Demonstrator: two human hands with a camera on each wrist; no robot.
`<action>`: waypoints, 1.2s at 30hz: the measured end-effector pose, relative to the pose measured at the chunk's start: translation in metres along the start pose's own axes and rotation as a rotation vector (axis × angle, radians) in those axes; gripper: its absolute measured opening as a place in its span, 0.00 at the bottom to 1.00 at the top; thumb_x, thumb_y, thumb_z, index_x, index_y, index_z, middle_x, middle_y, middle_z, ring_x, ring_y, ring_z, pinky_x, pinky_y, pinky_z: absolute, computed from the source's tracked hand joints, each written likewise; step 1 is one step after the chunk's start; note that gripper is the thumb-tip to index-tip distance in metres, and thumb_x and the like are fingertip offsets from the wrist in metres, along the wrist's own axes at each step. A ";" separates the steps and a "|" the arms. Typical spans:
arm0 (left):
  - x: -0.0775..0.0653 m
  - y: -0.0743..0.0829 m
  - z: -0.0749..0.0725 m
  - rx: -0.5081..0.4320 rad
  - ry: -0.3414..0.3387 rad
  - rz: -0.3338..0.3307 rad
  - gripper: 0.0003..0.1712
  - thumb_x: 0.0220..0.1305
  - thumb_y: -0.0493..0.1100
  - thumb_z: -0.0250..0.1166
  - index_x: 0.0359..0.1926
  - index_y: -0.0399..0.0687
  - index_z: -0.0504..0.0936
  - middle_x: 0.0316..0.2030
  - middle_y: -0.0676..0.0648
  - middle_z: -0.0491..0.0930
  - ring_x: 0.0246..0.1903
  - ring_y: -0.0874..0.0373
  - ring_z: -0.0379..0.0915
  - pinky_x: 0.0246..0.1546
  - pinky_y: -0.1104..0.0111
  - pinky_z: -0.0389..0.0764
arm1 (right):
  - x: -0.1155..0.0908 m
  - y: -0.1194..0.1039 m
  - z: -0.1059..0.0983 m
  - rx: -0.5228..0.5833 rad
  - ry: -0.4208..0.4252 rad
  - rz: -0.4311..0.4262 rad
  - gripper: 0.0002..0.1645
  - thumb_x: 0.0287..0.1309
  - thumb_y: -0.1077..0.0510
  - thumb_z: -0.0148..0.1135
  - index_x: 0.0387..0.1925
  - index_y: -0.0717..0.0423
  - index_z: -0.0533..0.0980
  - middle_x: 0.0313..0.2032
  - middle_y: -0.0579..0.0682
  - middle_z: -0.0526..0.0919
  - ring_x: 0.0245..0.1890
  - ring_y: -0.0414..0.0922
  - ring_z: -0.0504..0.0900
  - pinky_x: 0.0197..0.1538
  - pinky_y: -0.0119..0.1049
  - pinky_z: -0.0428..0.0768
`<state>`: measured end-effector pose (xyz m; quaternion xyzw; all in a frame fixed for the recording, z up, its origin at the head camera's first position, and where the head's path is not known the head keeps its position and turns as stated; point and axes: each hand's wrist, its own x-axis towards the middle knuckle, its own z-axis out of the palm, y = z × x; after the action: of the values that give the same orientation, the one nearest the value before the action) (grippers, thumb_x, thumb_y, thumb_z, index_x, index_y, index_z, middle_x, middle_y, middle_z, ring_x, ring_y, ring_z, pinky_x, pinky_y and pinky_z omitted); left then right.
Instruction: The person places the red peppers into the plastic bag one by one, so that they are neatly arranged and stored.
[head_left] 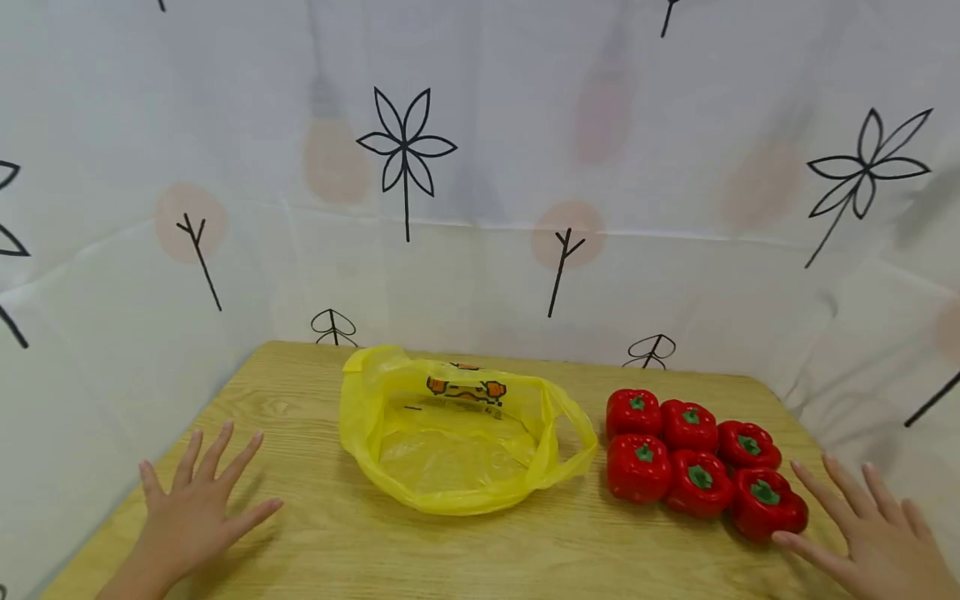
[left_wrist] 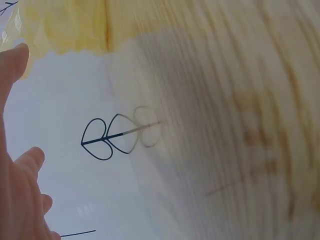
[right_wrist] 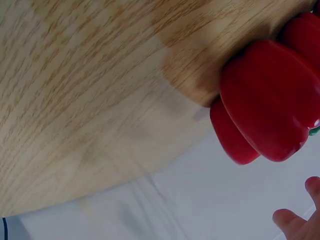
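Observation:
A yellow plastic bag (head_left: pixel 465 500) lies in the middle of the table with its mouth spread wide and a handle loop toward the right. To its right, several red bell peppers (head_left: pixel 700 482) with green stems stand in two rows. My left hand (head_left: pixel 193 512) is left of the bag, fingers spread, holding nothing. My right hand (head_left: pixel 881 537) is beside the nearest right pepper, fingers spread; whether the thumb touches that pepper I cannot tell. In the right wrist view the red pepper (right_wrist: pixel 270 100) looms close to a few fingertips (right_wrist: pixel 287 220).
The wooden table (head_left: pixel 315 550) has rounded back corners. Behind and beside it hangs a pale curtain (head_left: pixel 480 283) printed with black line flowers and faint coloured spots.

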<state>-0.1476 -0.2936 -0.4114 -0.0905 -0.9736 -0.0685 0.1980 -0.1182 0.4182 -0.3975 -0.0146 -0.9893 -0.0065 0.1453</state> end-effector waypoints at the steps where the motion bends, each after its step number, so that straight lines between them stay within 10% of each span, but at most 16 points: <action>1: 0.000 0.000 0.000 -0.007 0.000 -0.005 0.52 0.53 0.70 0.60 0.72 0.70 0.43 0.72 0.48 0.33 0.68 0.46 0.17 0.49 0.42 0.07 | 0.000 0.001 0.001 0.007 0.001 -0.005 0.64 0.47 0.28 0.58 0.72 0.46 0.34 0.67 0.71 0.38 0.63 0.68 0.20 0.53 0.75 0.35; 7: 0.001 0.002 0.000 -0.066 0.002 -0.025 0.51 0.55 0.67 0.60 0.73 0.66 0.44 0.72 0.44 0.35 0.68 0.42 0.19 0.48 0.41 0.07 | 0.001 0.003 0.004 0.079 0.007 -0.046 0.63 0.50 0.32 0.61 0.72 0.50 0.35 0.67 0.71 0.36 0.63 0.68 0.21 0.54 0.74 0.33; 14: 0.004 0.007 -0.001 -0.149 -0.003 -0.045 0.51 0.56 0.64 0.61 0.73 0.63 0.44 0.71 0.38 0.39 0.67 0.36 0.23 0.48 0.35 0.11 | 0.003 0.004 0.002 0.140 0.007 -0.113 0.61 0.52 0.37 0.62 0.72 0.59 0.38 0.66 0.75 0.38 0.66 0.55 0.19 0.62 0.45 0.15; 24: 0.009 0.015 -0.001 -0.297 0.008 -0.093 0.50 0.57 0.60 0.63 0.73 0.56 0.47 0.68 0.33 0.45 0.66 0.30 0.32 0.49 0.27 0.24 | 0.004 0.002 0.004 0.314 -0.002 -0.053 0.57 0.53 0.43 0.65 0.70 0.65 0.44 0.65 0.77 0.39 0.65 0.70 0.32 0.54 0.75 0.38; 36: 0.016 0.024 -0.005 -0.419 0.043 -0.093 0.50 0.57 0.55 0.65 0.73 0.50 0.48 0.66 0.29 0.49 0.63 0.26 0.38 0.50 0.27 0.41 | 0.004 0.001 0.004 0.409 -0.013 -0.024 0.57 0.53 0.46 0.66 0.70 0.66 0.43 0.64 0.79 0.41 0.62 0.76 0.39 0.51 0.77 0.42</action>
<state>-0.1551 -0.2683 -0.3986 -0.0832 -0.9367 -0.2806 0.1923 -0.1231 0.4191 -0.4001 0.0271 -0.9710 0.1931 0.1385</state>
